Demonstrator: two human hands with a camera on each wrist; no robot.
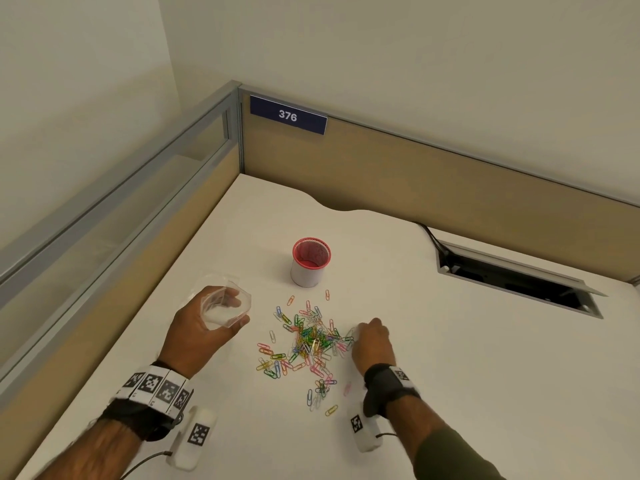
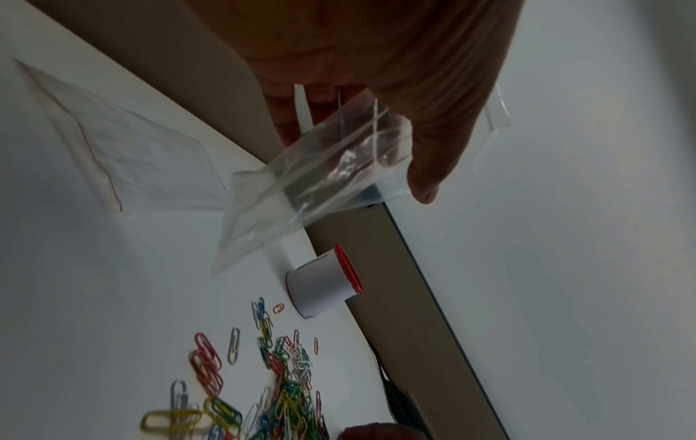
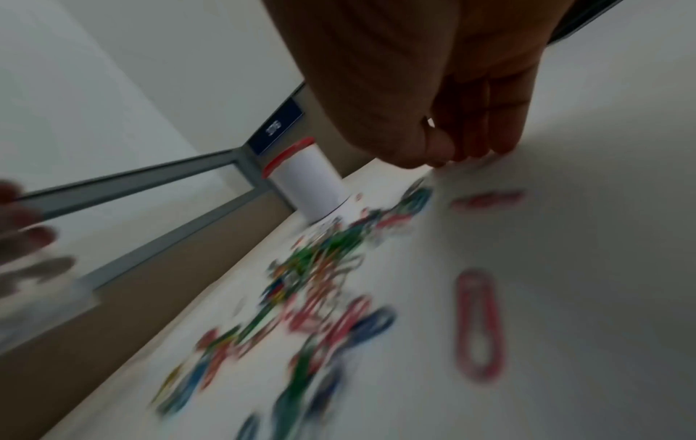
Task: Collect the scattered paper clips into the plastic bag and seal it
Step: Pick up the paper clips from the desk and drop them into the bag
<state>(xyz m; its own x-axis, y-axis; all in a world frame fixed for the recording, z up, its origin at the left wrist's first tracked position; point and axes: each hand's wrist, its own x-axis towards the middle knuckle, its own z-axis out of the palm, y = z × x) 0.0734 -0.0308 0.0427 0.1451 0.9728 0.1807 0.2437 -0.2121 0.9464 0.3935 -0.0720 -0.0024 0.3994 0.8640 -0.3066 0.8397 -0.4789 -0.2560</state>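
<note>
Several coloured paper clips point(image 1: 311, 341) lie in a loose pile on the white desk point(image 1: 450, 358); they also show in the left wrist view point(image 2: 286, 399) and, blurred, in the right wrist view point(image 3: 324, 268). My left hand point(image 1: 239, 311) holds a small clear plastic bag point(image 1: 221, 311) above the desk, left of the pile. Its thumb point(image 2: 425, 178) and fingers spread the bag's point(image 2: 301, 184) mouth. My right hand point(image 1: 356, 336) is down at the pile's right edge, thumb and fingertips point(image 3: 444, 159) pinched together on clips there. Blur hides how many it holds.
A red mesh cup wrapped in white paper point(image 1: 304, 275) stands upright just behind the pile. A second clear bag point(image 2: 143, 154) lies flat on the desk behind my left hand. An open cable hatch point(image 1: 512, 278) sits at the back right. Partition walls point(image 1: 415, 174) close the back and left.
</note>
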